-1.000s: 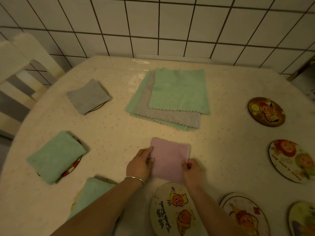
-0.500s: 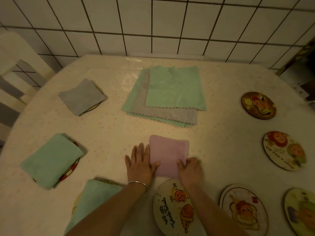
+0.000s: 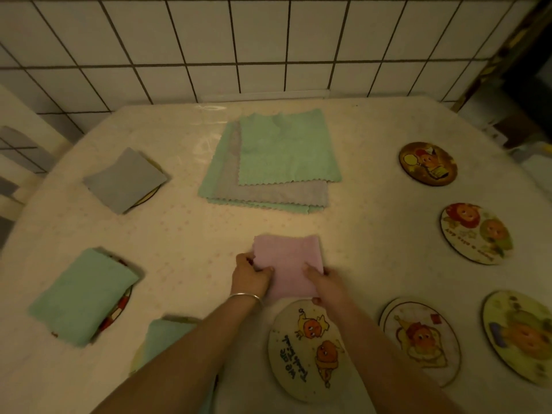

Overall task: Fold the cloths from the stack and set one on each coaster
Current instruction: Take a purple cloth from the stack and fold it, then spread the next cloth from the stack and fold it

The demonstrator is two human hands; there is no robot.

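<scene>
both hands on the folded pink square cloth [image 3: 288, 262], which lies flat on the pale dotted tabletop [image 3: 185, 234] near the front edge, just beyond a round cartoon coaster with two orange figures [image 3: 307, 351]. left hand [image 3: 251, 274], silver bangle [image 3: 245, 297] on wrist, has fingers curled over the cloth's left edge with the thumb on top, pinching it. right hand [image 3: 324, 282] grips the cloth's near right corner, fingers on top, thumb tucked under the edge. stack of unfolded green and grey cloths [image 3: 268, 165] sits further back at centre, well apart from the pink one. left side: folded grey cloth [image 3: 125, 180] covering a coaster, folded green cloth [image 3: 83, 297] on a red-rimmed coaster [image 3: 118, 312], another folded green cloth [image 3: 173, 342] partly hidden behind the left forearm. right side, four bare round cartoon coasters: dark brown one [image 3: 427, 163] at the back, pale one with two faces [image 3: 476, 233], one with a clown-like figure [image 3: 419, 339], greenish one [image 3: 519, 336] at the frame edge. white tiled wall [image 3: 268, 40] behind.
</scene>
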